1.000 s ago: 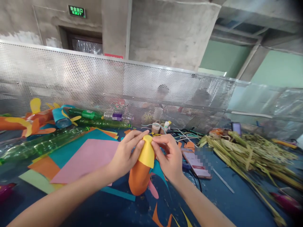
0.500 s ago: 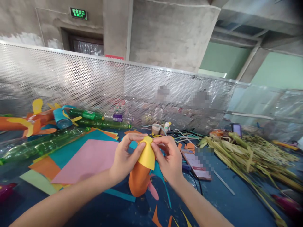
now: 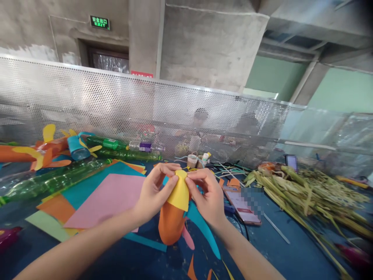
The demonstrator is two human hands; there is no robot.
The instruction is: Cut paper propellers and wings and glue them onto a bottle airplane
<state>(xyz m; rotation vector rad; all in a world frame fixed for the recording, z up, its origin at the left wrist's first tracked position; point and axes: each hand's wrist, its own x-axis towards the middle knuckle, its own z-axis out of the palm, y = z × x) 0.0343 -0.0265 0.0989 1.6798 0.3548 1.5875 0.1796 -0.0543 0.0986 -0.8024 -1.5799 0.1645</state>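
Observation:
A piece of yellow craft sheet [image 3: 180, 194] wraps over the top of an upright orange cylinder [image 3: 169, 229]. From the left, my left hand [image 3: 157, 186] pinches the yellow piece between thumb and fingers. On the opposite side my right hand [image 3: 206, 190] grips its upper edge the same way, with the fingertips of both hands close together. Beneath my right hand, a curved blue strip [image 3: 204, 229] hangs out beside the cylinder. A small pink petal-shaped piece [image 3: 188, 237] sticks out at the cylinder's lower right.
Coloured sheets [image 3: 107, 198] lie stacked at the left, with green plastic bottles [image 3: 52, 179] behind. Orange and blue craft figures [image 3: 43, 151] stand far left. A phone [image 3: 241, 206] and dried husks [image 3: 294, 198] lie right. A perforated metal screen [image 3: 116, 101] closes off the back.
The blue strip shows more widely below my right hand, swung toward the right. The yellow piece has turned slightly between my fingers. The view has shifted a little.

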